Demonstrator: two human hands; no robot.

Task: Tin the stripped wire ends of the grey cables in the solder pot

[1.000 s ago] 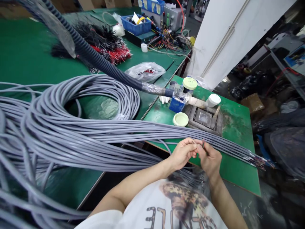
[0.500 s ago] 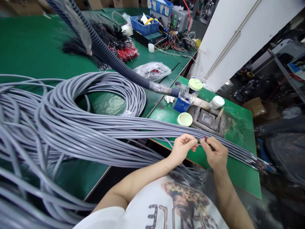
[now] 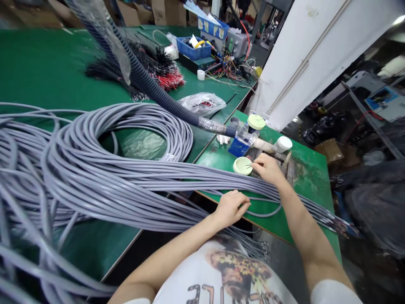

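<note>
Right of centre, thin wires (image 3: 248, 165) are pinched over the pale dish (image 3: 243, 166) by the right hand's fingers (image 3: 255, 164); whether the left hand (image 3: 232, 207) grips anything cannot be told.

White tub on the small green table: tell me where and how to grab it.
Grip the white tub by its curved side, probably best from above and the right: it looks short, round and upright, while the pale pipe lies close on its left.

Gray cables (image 3: 110, 185) cut off at left
</note>
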